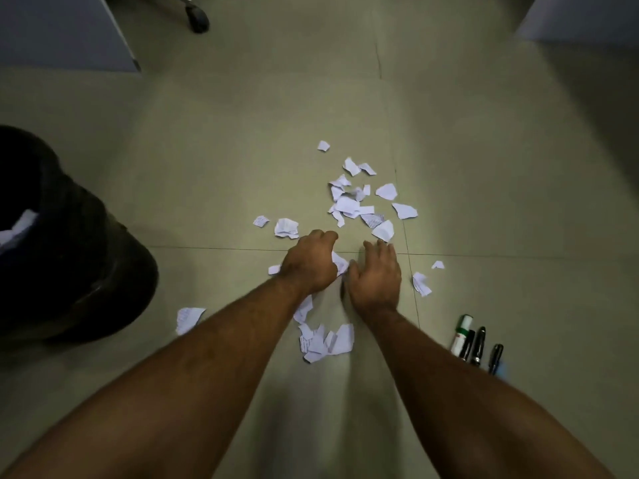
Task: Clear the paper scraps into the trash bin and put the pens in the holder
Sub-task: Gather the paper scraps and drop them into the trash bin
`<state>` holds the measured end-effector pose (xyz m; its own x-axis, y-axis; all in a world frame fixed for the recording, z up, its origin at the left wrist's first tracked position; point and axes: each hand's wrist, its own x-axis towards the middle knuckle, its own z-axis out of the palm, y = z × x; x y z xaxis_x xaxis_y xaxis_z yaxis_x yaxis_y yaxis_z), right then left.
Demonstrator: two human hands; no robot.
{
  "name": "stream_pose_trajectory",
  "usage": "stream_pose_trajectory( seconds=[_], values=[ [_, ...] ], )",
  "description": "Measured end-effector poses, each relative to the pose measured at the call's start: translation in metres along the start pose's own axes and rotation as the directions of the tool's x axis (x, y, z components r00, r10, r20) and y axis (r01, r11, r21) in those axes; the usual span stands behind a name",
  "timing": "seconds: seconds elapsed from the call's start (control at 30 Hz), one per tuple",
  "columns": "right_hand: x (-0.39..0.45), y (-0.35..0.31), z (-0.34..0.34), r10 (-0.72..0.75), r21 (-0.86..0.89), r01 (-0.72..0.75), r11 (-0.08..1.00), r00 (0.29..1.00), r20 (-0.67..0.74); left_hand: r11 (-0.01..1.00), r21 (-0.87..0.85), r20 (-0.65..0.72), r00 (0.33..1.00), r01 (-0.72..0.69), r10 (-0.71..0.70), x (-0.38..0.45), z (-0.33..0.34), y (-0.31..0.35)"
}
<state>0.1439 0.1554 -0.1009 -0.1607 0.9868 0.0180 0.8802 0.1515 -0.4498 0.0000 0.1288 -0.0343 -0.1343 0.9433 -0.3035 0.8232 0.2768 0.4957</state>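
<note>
Paper scraps (359, 202) lie scattered over the floor (207, 167) ahead of me. My left hand (309, 262) is curled into a loose fist on a few pieces while my right hand (375, 274) lies flat, fingers spread, to rake more toward it. Trash bin (79, 243) stands to my left; pens (479, 344) wait on my right.

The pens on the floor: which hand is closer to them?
The right hand. The pens lie just off its right side, nearer the person. The left hand is farther, on the far side of the right one.
</note>
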Motion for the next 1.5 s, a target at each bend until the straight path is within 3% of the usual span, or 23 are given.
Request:
stream_pose_trajectory(
  seconds=[0.17,0.3,0.43,0.7,0.83,0.9,1.03,1.13,1.23,1.33,1.5],
  values=[
    [0.025,0.026,0.011,-0.047,-0.046,0.044,0.998,0.997,-0.063,1.000,0.001,-0.110,0.994,-0.015,0.015,0.042,0.014,0.001],
    [0.030,0.024,0.016,-0.056,-0.098,0.049,0.994,0.996,-0.068,0.985,0.151,-0.172,0.979,-0.087,0.113,0.094,0.009,0.010],
    [0.027,0.029,0.015,-0.083,-0.138,0.071,0.988,0.993,-0.081,0.905,0.375,-0.227,0.926,-0.203,0.302,0.154,0.007,0.022],
    [0.030,0.024,0.011,-0.086,-0.134,0.082,0.988,0.996,-0.029,0.842,0.509,0.013,0.979,-0.182,0.204,0.211,0.008,0.036],
    [0.030,0.024,0.011,-0.066,-0.158,0.065,0.985,0.998,-0.001,0.750,0.603,-0.155,0.883,-0.271,0.444,0.183,0.019,0.028],
    [0.029,0.023,0.012,-0.052,-0.157,0.054,0.986,0.999,0.013,0.738,0.627,-0.240,0.841,-0.247,0.485,0.183,0.009,0.021],
    [0.028,0.023,0.010,-0.045,-0.168,0.045,0.985,0.999,0.005,0.822,0.566,-0.375,0.869,-0.060,0.322,0.225,-0.010,0.008],
    [0.030,0.023,0.009,-0.050,-0.163,0.052,0.985,0.999,0.016,0.913,0.404,-0.283,0.957,0.056,0.067,0.253,-0.014,0.006],
    [0.029,0.022,0.008,-0.033,-0.159,0.037,0.987,0.999,0.025,0.959,0.230,-0.229,0.967,0.167,-0.113,0.255,-0.007,0.007],
    [0.029,0.021,0.007,-0.023,-0.158,0.027,0.987,0.999,0.025,0.947,0.321,-0.395,0.913,0.034,0.101,0.220,0.011,0.021],
    [0.028,0.023,0.011,-0.039,-0.147,0.041,0.988,0.999,0.017,0.925,0.301,-0.345,0.877,-0.234,0.334,0.209,0.027,0.041]
  ],
)
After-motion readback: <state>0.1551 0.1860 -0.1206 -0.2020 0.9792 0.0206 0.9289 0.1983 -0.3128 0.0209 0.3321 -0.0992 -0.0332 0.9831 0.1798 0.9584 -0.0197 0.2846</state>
